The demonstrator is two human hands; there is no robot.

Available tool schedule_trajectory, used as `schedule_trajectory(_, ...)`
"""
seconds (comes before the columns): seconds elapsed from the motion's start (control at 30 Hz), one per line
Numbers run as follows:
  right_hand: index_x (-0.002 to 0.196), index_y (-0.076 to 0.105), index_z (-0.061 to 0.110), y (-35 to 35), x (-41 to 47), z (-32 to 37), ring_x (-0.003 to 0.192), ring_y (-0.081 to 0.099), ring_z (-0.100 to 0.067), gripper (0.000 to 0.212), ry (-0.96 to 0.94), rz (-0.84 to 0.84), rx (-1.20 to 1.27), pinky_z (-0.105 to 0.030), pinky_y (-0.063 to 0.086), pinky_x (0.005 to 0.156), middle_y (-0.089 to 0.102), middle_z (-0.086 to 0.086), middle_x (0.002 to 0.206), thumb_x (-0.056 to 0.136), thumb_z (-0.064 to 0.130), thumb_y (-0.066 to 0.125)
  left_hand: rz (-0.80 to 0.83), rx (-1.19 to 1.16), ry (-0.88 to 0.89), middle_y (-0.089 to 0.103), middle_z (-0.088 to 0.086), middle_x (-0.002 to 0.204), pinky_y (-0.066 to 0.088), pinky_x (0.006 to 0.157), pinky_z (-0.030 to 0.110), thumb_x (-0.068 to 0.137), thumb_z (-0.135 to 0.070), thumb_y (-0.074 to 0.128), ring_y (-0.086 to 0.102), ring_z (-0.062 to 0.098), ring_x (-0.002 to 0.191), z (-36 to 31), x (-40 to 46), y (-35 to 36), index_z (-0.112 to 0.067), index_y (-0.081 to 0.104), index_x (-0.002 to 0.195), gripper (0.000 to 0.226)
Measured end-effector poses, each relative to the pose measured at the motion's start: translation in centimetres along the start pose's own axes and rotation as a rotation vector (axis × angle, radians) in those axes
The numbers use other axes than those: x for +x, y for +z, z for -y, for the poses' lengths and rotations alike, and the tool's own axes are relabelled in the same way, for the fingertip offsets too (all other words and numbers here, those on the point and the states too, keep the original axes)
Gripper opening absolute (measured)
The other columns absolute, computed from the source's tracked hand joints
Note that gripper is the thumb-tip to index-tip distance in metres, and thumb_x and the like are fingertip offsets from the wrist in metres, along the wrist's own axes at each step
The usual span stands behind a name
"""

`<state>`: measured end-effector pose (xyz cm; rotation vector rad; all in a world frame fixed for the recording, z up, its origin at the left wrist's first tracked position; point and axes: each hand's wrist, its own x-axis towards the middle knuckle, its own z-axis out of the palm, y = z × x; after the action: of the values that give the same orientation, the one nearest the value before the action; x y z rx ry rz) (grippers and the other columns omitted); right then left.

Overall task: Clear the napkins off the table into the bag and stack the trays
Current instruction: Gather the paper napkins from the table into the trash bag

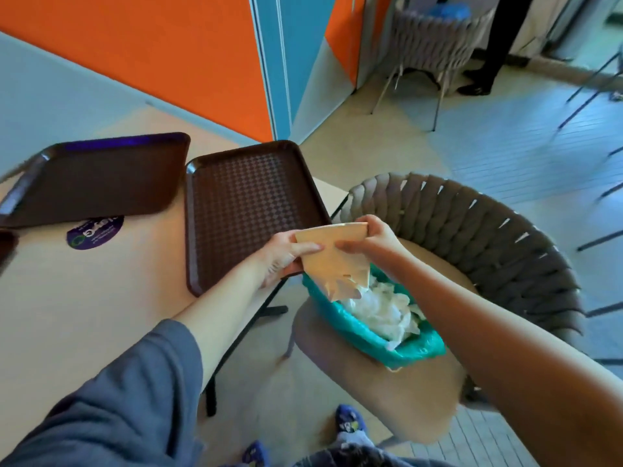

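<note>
Both my hands hold a beige napkin (332, 256) over the teal bag (367, 335), which sits on a chair seat and holds several crumpled white napkins (384, 313). My left hand (286, 256) grips the napkin's left edge. My right hand (372, 239) pinches its upper right corner. The napkin's torn lower edge hangs into the bag's mouth. Two brown trays lie side by side on the table: one (249, 203) at the table's right edge next to my left hand, another (97, 178) to its left. A third tray's corner (6, 246) shows at the far left.
The light table (111, 298) carries a round purple sticker (94, 232). A grey woven chair (472, 227) holds the bag to the table's right. Another such chair (435, 38) and a person's dark legs (488, 52) stand at the back.
</note>
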<state>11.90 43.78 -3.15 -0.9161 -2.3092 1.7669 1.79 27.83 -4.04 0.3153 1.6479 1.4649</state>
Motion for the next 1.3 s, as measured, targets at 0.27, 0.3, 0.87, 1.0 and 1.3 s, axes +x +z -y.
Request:
schedule_trajectory(0.27,0.094,0.047,0.017,-7.8,1.2,-7.9,0.087,0.06,-0.023,0.041,0.159,-0.088,-0.036,-0.037,0.054,0.071,0.059,-0.009,0.096,0.068,0.015,0.079,-0.146,0.181,0.004,0.067,0.001,0.108,0.052,0.085,0.03,0.088,-0.035,0.059,0.062,0.015,0.102,0.2,4.1,6.2,-0.024,0.062,0.099,0.016)
schedule_trajectory(0.3,0.096,0.046,0.017,-8.2,1.3,-9.1,0.088,0.059,-0.023,0.042,0.19,-0.077,-0.073,-0.035,0.053,0.07,0.058,-0.008,0.097,0.069,0.016,0.078,-0.166,0.2,0.002,0.067,0.001,0.108,0.052,0.085,0.03,0.089,-0.033,0.059,0.061,0.015,0.102,0.4,4.3,6.6,-0.024,0.062,0.098,0.014)
schedule_trajectory(0.87,0.125,0.048,0.02,-0.5,-1.4,-19.6,0.105,0.04,-0.035,0.046,-0.084,-0.054,-0.941,-0.04,0.039,0.071,0.037,-0.014,0.136,0.081,0.01,0.057,-0.358,1.288,-0.046,0.006,0.003,0.158,0.002,0.114,0.057,0.094,-0.051,0.035,0.0,0.022,0.145,5.3,5.9,3.1,-0.023,0.023,0.146,0.06)
schedule_trajectory(1.0,0.107,0.059,0.01,0.1,-0.4,-20.5,0.105,0.04,-0.033,0.034,-0.092,0.026,-1.016,-0.039,0.039,0.069,0.042,-0.011,0.127,0.075,0.001,0.057,-0.389,1.3,0.008,0.005,0.002,0.158,0.004,0.114,0.055,0.094,-0.051,0.031,0.001,0.022,0.145,6.0,6.0,2.8,-0.025,0.022,0.146,0.059)
schedule_trajectory(1.3,0.102,0.065,0.001,1.1,1.4,-21.8,0.098,0.06,-0.032,0.026,0.337,0.253,-0.914,-0.033,0.046,0.075,0.061,-0.015,0.109,0.082,-0.001,0.047,-0.447,1.326,0.059,0.01,0.001,0.158,0.005,0.113,0.055,0.094,-0.052,0.028,0.006,0.021,0.145,7.3,6.2,2.5,-0.027,0.024,0.145,0.057)
